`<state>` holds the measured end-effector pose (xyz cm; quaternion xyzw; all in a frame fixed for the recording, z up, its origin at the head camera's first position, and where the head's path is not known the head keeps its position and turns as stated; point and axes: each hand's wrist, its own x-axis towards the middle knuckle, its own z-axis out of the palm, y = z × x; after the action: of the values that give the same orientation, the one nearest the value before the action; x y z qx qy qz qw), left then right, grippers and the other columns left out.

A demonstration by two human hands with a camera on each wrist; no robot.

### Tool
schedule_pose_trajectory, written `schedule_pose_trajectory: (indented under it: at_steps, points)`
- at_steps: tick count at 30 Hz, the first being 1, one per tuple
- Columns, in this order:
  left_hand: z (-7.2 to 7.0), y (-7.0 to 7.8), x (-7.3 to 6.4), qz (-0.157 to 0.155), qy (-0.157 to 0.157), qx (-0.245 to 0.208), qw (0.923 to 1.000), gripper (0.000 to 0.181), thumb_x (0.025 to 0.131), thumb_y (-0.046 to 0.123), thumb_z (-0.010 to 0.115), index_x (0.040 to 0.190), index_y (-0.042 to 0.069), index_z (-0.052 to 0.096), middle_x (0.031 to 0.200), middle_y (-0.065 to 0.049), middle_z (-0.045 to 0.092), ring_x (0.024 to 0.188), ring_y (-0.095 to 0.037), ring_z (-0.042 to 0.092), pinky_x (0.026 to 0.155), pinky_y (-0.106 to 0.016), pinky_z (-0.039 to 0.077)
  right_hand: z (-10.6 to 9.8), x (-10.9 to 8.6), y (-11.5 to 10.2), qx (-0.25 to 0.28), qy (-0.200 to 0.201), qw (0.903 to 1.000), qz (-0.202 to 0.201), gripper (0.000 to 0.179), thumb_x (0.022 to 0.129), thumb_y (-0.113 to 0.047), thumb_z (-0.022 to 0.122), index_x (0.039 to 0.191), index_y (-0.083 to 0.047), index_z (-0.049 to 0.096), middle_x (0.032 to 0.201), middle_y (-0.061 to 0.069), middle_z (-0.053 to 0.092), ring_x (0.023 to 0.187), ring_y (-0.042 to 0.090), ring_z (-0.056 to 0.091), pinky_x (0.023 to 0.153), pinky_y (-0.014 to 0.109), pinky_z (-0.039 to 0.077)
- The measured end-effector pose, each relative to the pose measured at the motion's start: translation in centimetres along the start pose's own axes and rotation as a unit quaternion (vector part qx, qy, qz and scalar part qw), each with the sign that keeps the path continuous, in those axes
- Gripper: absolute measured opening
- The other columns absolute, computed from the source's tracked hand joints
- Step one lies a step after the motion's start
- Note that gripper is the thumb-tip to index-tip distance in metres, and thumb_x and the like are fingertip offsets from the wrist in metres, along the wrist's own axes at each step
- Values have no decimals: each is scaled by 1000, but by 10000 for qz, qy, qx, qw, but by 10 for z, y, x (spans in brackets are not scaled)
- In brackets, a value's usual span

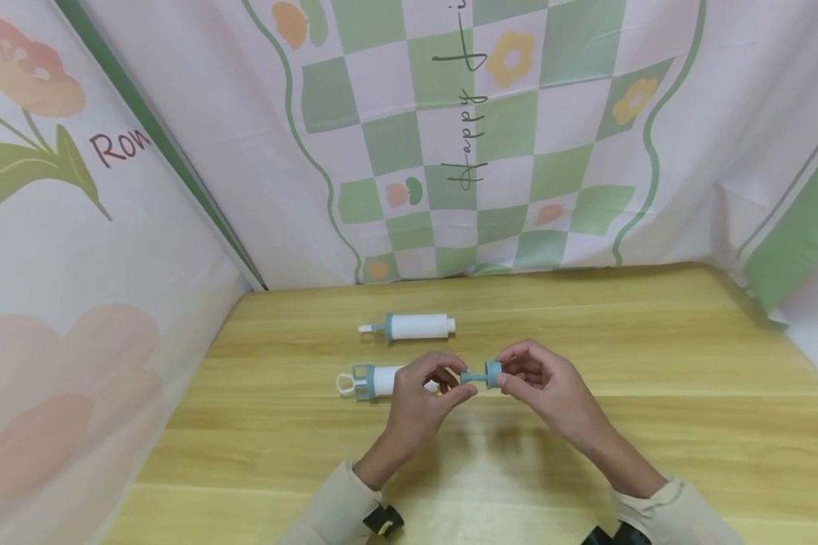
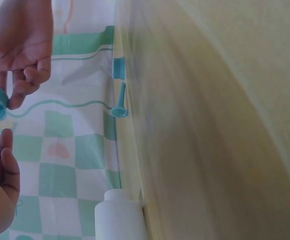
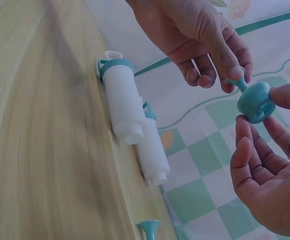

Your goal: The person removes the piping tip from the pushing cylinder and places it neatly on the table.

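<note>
My left hand pinches the flared end of a thin stem on a teal plastic piece. The wide, cup-shaped end of that piece is gripped between thumb and fingers of my right hand. Raised over the table, the teal piece shows its hollow cup in the right wrist view. Behind my left hand lies a white cylinder with a teal cap and a white loop, its far end partly covered. Farther back is a similar white cylinder on its side.
A second teal stemmed piece lies on the wooden table, seen in both wrist views and hidden in the head view. Patterned curtains hang along the back and left edges of the table.
</note>
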<state>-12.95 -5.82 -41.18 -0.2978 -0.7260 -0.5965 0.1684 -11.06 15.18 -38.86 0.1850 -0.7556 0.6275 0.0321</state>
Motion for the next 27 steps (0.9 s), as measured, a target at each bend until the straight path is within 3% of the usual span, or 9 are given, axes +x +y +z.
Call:
schedule_pose_trajectory:
  at_steps: [5, 11, 18, 22, 27]
  points:
    - [0, -4, 8, 104, -94, 345, 9993, 27, 76, 3, 85, 95, 4, 67, 82, -7, 69, 68, -12, 62, 59, -29, 55, -9, 1, 0, -123, -22, 9999, -86, 20, 97, -5, 65, 115, 2, 57, 100, 16, 64, 80, 22, 67, 71, 31, 57]
    - [0, -1, 34, 450, -505, 1121, 9914, 28, 77, 10, 86, 95, 5, 65, 85, -3, 70, 75, -7, 65, 68, -26, 54, -27, 2, -4, -506, 185, 9984, -159, 22, 98, -4, 63, 119, 0, 56, 106, 15, 62, 81, 20, 66, 69, 28, 56]
    - [-1, 4, 58, 363, -703, 1594, 9840, 27, 78, 11, 86, 94, 6, 66, 86, -2, 73, 72, -4, 66, 66, -27, 52, -41, 10, -6, -843, 271, 9960, -113, 24, 99, -8, 63, 121, -2, 56, 108, 13, 62, 83, 18, 67, 70, 27, 55]
    - [2, 2, 70, 384, -802, 1549, 9839, 28, 78, 8, 85, 97, 4, 65, 89, -6, 72, 70, -8, 67, 67, -21, 53, -53, 15, -5, -1061, 251, 9940, -69, 24, 100, -11, 63, 121, -3, 56, 109, 14, 61, 83, 18, 67, 69, 27, 56]
    - [5, 0, 83, 91, -1000, 1532, 9831, 27, 80, 9, 84, 99, 5, 66, 94, -8, 72, 68, -6, 65, 63, -14, 51, -68, 25, -2, -1281, 169, 9916, 43, 26, 99, -12, 63, 122, -3, 55, 111, 15, 61, 82, 18, 67, 69, 27, 55]
